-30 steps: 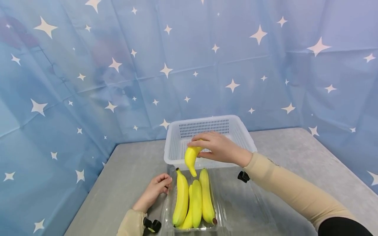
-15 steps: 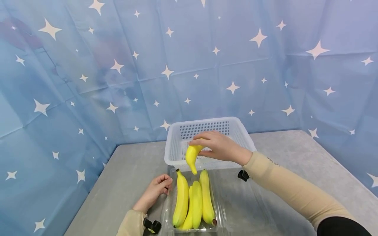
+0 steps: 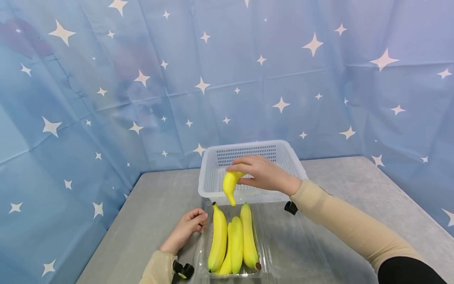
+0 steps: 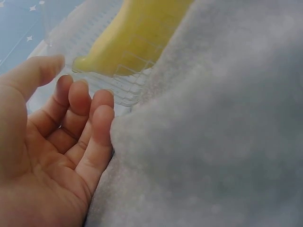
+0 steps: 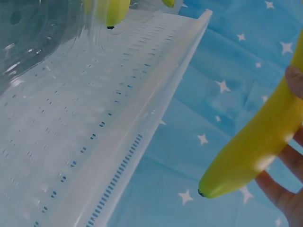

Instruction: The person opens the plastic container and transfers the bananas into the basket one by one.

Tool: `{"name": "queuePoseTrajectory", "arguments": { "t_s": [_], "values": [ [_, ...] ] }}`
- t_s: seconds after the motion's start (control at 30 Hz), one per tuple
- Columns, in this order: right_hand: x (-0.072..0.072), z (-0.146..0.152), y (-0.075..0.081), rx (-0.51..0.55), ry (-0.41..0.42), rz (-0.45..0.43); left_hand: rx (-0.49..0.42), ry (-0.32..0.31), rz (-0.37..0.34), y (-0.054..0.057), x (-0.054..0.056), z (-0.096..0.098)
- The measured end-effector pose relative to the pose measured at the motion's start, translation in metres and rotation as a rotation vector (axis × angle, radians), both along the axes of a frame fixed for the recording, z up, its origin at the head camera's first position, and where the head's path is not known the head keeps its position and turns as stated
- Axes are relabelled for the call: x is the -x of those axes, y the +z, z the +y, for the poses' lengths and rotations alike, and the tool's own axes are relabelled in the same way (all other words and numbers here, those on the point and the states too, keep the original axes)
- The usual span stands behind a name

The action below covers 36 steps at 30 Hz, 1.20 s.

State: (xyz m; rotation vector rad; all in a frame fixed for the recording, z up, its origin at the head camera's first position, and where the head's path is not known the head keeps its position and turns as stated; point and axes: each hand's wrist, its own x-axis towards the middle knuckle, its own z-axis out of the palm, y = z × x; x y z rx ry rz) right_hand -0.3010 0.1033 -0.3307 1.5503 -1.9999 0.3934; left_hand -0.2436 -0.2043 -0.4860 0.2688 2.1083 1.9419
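High over the near rim of the white basket [image 3: 209, 189], my right hand [image 3: 264, 173] grips a yellow banana [image 3: 230, 187] by its upper part, with the lower end hanging down. In the right wrist view this banana [image 5: 255, 146] slants between thumb and fingers, its dark tip free. A clear plastic clamshell box [image 3: 260, 244] lies in front of the basket, several bananas [image 3: 217, 240] side by side in its left half. My left hand [image 3: 186, 228] rests at the box's left edge, fingers loosely curled. In the left wrist view the fingers [image 4: 102, 123] hold nothing.
The perforated basket stands at the back of the grey table [image 3: 159, 197], close to a blue star-patterned curtain [image 3: 227, 79]. To the right, the box's transparent lid half [image 3: 294, 240] lies flat under my right forearm. Black camera mounts [image 3: 183, 271] sit on both wrists.
My right hand has lifted the banana slightly, so its lower end hangs further above the box. The left hand and the bananas in the box have stayed in place.
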Motion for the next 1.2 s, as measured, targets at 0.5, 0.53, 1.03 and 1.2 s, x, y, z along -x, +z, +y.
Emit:
{"name": "queuePoseTrajectory", "arguments": {
  "t_s": [0.5, 0.53, 1.03, 1.2],
  "values": [
    [0.013, -0.002, 0.001, 0.002, 0.008, -0.021, 0.009, -0.009, 0.020, 0.001, 0.000, 0.002],
    [0.014, -0.002, 0.001, 0.003, 0.010, -0.023, 0.008, -0.009, 0.020, 0.001, -0.001, 0.002],
    [0.028, 0.003, 0.000, -0.032, -0.070, -0.092, -0.003, -0.020, 0.019, 0.000, 0.000, 0.001],
    [0.032, 0.006, 0.000, -0.048, -0.123, -0.163, -0.008, -0.018, 0.017, 0.001, 0.000, 0.001]
  ]
}}
